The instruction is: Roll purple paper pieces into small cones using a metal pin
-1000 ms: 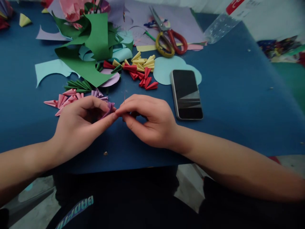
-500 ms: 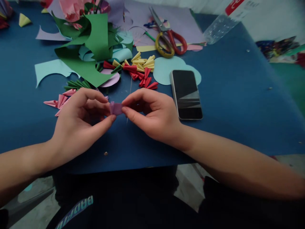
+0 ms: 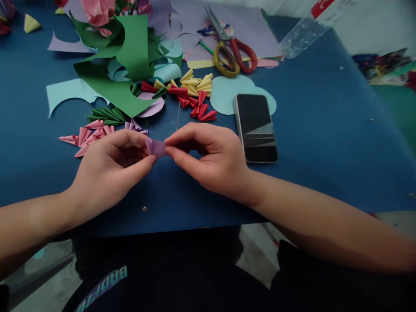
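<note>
Both hands meet over the blue table (image 3: 325, 143), pinching one small purple paper piece (image 3: 156, 148) between thumbs and forefingers. My left hand (image 3: 110, 169) grips its left edge, my right hand (image 3: 208, 158) its right edge. A thin needle-like stick (image 3: 177, 117) rises from behind my right fingers. Just beyond my left hand lie pink folded paper cones (image 3: 85, 136), a few purple cones (image 3: 134, 126) and green ones (image 3: 105, 115). Red cones (image 3: 198, 108) and yellow cones (image 3: 195, 83) lie farther back.
A dark phone (image 3: 255, 128) lies right of my right hand on a pale blue paper cutout (image 3: 224, 93). Scissors (image 3: 230, 54) with red and yellow handles, green paper scraps (image 3: 126, 56) and a clear plastic bottle (image 3: 305, 32) sit at the back.
A second ago the hands were low, closed around a folded purple cone. They lifted slightly and the purple piece now shows flat between the fingertips; the stick has shifted up.
</note>
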A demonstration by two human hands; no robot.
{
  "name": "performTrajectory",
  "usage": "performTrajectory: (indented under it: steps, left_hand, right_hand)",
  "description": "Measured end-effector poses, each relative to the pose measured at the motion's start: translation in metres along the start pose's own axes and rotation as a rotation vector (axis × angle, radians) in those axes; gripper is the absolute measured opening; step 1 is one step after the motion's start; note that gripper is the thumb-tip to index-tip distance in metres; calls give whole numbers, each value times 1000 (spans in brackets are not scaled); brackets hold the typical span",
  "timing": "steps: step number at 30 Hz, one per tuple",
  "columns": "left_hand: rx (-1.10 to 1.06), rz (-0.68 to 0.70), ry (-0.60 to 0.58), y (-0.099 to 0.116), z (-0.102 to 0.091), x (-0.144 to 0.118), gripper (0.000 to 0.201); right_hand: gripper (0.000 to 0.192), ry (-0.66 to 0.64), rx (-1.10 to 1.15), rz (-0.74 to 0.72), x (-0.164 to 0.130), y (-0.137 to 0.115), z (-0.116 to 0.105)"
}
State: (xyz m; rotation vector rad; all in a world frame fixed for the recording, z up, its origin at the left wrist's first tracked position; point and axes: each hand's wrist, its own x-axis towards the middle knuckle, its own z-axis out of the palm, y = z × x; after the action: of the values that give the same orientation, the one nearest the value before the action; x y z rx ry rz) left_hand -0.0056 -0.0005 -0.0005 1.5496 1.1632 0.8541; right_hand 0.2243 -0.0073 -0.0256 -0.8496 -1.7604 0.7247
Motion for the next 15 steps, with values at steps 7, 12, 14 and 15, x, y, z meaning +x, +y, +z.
performTrajectory:
  steps: [7,12,14,15]
  left_hand:
    - [-100,-47,-7,-2,-1,2,24]
    - [-101,-51,-61,1,1,1,22]
    - [-101,-43,-68,2,2,1,23]
    - [-104,-43,-73,2,2,1,24]
  right_hand:
    - [21,74,163,93,-4,2,5]
    - [11,17,132,88,-2,2,3]
    - [9,3,131,82,-3,1,2]
    - [8,2,140,84,-3,1,3]
